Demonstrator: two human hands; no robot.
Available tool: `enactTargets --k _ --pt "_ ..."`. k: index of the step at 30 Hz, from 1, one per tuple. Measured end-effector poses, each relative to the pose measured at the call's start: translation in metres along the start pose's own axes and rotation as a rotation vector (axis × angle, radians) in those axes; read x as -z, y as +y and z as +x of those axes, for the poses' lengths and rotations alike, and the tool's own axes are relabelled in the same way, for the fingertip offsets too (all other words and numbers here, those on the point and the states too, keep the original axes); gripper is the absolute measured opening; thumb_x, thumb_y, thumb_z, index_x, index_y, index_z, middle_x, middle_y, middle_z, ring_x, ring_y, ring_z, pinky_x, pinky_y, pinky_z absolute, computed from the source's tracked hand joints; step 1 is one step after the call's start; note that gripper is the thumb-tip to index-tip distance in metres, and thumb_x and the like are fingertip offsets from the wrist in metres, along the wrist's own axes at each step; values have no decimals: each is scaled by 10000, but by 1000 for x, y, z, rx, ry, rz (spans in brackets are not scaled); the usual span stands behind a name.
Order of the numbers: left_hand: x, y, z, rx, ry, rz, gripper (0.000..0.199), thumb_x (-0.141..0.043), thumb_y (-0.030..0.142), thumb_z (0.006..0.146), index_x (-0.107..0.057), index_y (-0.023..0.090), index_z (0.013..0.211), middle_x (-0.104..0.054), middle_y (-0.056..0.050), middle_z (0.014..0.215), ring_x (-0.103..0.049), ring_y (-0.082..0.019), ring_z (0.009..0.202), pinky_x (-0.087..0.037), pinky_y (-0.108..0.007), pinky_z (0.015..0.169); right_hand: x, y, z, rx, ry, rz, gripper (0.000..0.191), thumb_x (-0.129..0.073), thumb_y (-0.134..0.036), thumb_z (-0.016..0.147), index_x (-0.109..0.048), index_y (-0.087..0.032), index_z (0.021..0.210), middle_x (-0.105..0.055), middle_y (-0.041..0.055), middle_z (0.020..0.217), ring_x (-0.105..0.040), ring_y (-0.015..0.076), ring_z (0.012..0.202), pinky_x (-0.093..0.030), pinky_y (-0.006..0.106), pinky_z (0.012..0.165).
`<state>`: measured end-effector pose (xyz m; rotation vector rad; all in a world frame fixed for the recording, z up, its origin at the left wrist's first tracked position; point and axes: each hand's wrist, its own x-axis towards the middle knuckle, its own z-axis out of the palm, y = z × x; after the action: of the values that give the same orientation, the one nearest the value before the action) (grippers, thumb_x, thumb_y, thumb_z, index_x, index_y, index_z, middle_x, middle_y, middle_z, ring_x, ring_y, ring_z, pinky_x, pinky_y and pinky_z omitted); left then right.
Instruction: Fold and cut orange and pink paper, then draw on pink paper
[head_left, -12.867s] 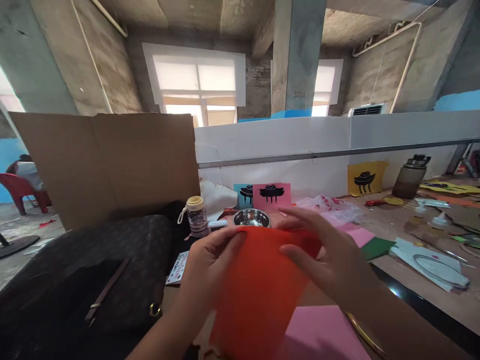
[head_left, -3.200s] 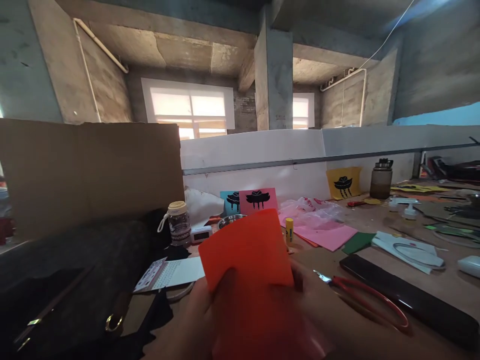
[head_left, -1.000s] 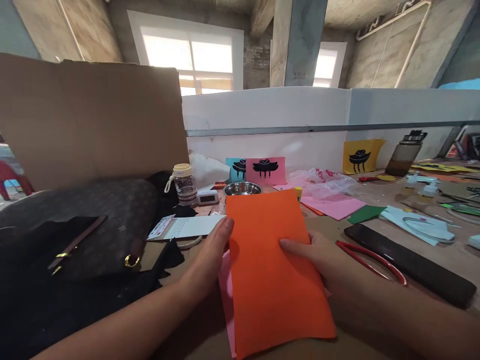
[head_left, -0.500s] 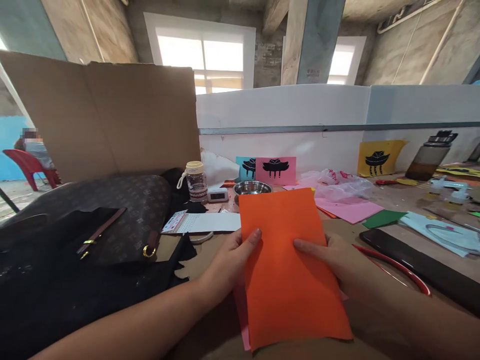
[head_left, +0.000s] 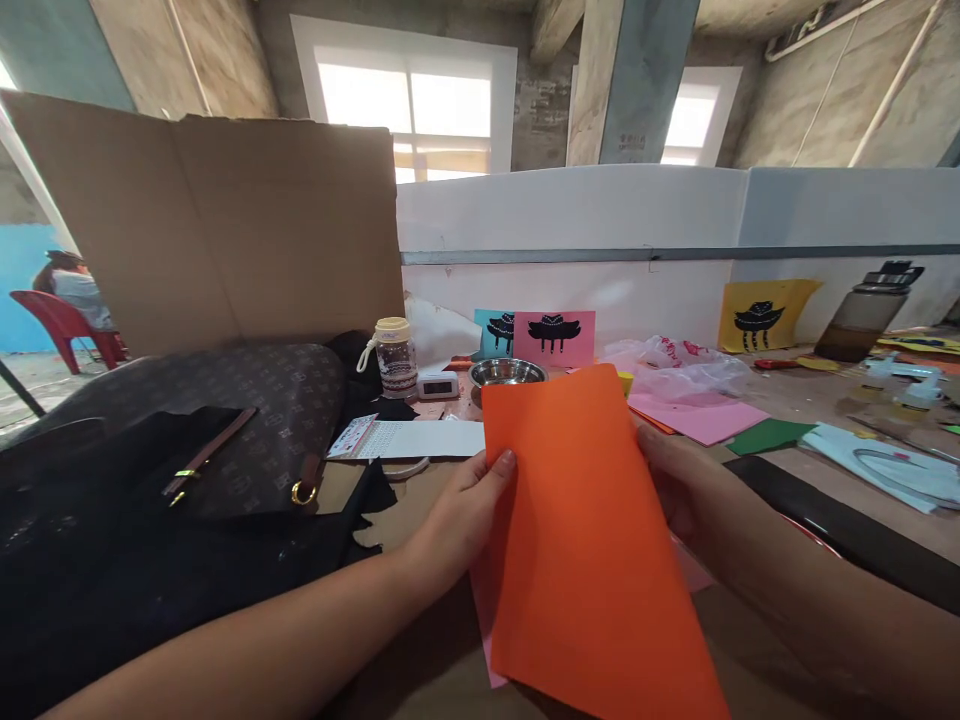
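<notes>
An orange sheet [head_left: 585, 540] is held up in front of me, its surface slightly curved. My left hand [head_left: 469, 505] pinches its left edge, thumb on the front and fingers behind. At the right edge is my right hand [head_left: 679, 480], with its fingers mostly hidden behind the sheet and its thumb not on the front. Pink paper [head_left: 484, 625] shows behind and below the orange sheet. Just beyond the sheet's top edge stands a metal bowl [head_left: 508, 372].
A dark patterned bag [head_left: 277, 430] and black cloth [head_left: 150, 590] lie left, before a cardboard panel [head_left: 300, 230]. A cup [head_left: 395, 358], black-hat cards [head_left: 555, 338], a plastic bag [head_left: 675, 365], a bottle [head_left: 862, 315] and a long dark case [head_left: 847, 530] surround the work area. A person [head_left: 75, 290] sits far left.
My right thumb has left the sheet's front, and that hand has shifted behind the right edge. The orange sheet has bent, with its lower right corner moved right and down.
</notes>
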<state>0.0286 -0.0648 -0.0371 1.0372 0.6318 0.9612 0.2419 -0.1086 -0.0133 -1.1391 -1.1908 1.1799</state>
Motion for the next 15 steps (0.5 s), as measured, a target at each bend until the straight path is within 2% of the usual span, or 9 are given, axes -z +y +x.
enactTargets --k 3,7,15 --pt "1 1 -1 34 -9 21 291 -633 365 923 -707 159 1115 -776 -106 1043 -729 -273 866 -535 -386 849 0 -1 -2 -44 -51 47 650 -665 -559 834 -509 -302 1410 -611 68 1392 -610 323 1221 -612 356 792" --pt "0 2 0 52 3 26 308 -602 359 938 -690 163 1158 -779 -110 1005 -732 -277 834 -539 -397 822 -4 -3 -6 -22 -88 92 724 -692 -576 807 -460 -317 1443 -546 72 1462 -556 345 1286 -559 439 964" --pt "-1 2 0 59 -31 18 391 -676 417 869 -689 159 1163 -780 -123 988 -722 -326 941 -538 -420 842 -11 7 -3 -62 -24 132 696 -813 -418 752 -490 -275 1352 -582 122 1417 -645 347 1171 -598 466 905"
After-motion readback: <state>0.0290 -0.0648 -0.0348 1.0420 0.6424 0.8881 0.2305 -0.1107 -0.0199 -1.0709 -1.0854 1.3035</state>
